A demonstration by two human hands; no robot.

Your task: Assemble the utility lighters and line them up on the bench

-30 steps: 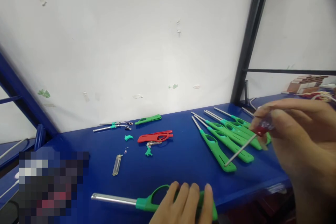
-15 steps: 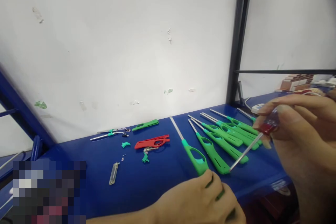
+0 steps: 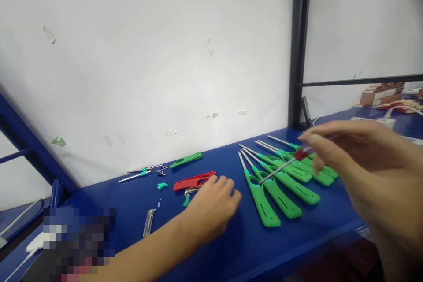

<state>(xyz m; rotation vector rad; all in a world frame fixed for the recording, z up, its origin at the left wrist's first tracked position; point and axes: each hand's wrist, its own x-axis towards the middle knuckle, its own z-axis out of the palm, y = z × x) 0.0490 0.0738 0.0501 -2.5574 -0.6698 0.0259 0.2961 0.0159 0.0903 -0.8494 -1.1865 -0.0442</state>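
Note:
My right hand (image 3: 366, 176) pinches a screwdriver (image 3: 278, 172) by its red and clear handle. Its metal shaft slants down left across the row of green stick lighters (image 3: 262, 202), tip appearing over a nearby lighter's trigger loop; whether it touches cannot be told. Low over the table, my left hand (image 3: 211, 205) has loosely bent fingers and no visible object in it. It is beside a red lighter casing (image 3: 190, 183) and partly covers it from view. A small metal part (image 3: 191, 190) and a teal trigger (image 3: 187, 201) lie next to that casing.
On the blue table (image 3: 128, 209) lie a green casing half (image 3: 186, 160), metal lighter tubes with wires (image 3: 139, 176), another teal trigger (image 3: 162, 186) and a clear fuel tank (image 3: 149, 222). A black post (image 3: 299, 53) rises behind; a power strip (image 3: 386, 121) sits far right.
My left hand has let go of a green lighter, now lying leftmost in the row, and has moved left toward the red casing. The screwdriver has moved left and up with my right hand.

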